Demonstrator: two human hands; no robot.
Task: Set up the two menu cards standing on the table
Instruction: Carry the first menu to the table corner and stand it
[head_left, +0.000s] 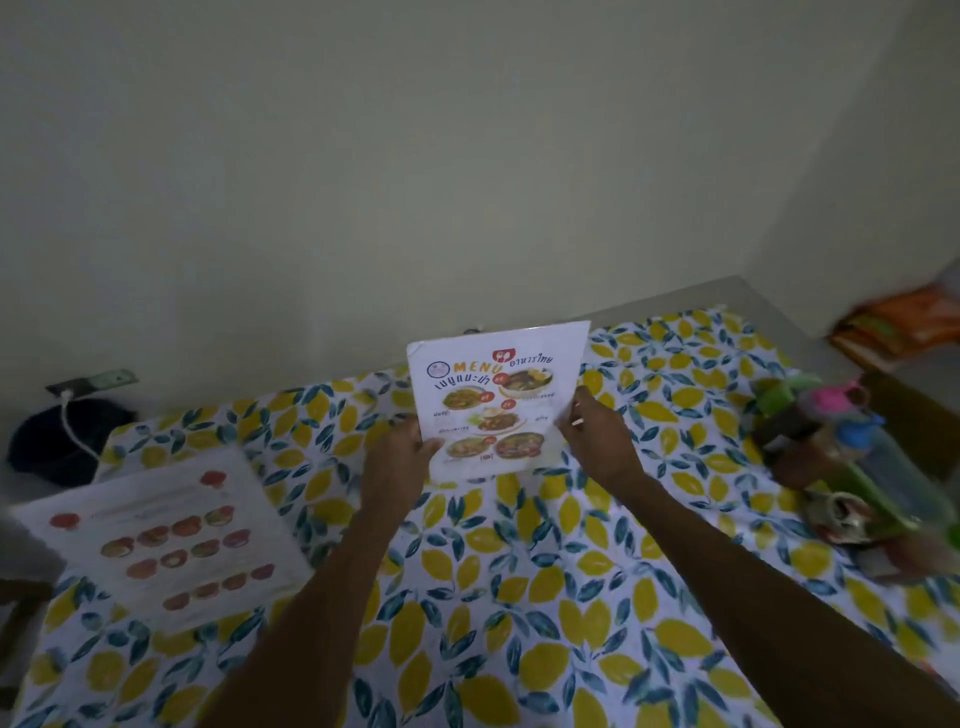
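A white menu card (496, 400) with "MENU" and food photos stands upright near the far middle of the table, its lower edge close to the lemon-print tablecloth (519, 571). My left hand (397, 457) grips its lower left edge. My right hand (597, 436) pinches its right edge. A second menu card (166, 540), white with rows of reddish food pictures, lies flat on the cloth at the left, touched by neither hand.
A cluster of bottles and containers (841, 457) with pink, blue and green tops crowds the table's right side. A wall (415, 182) runs behind the table. A dark bag (57, 441) with a white cord sits at the far left. Orange packets (904, 327) lie at the far right.
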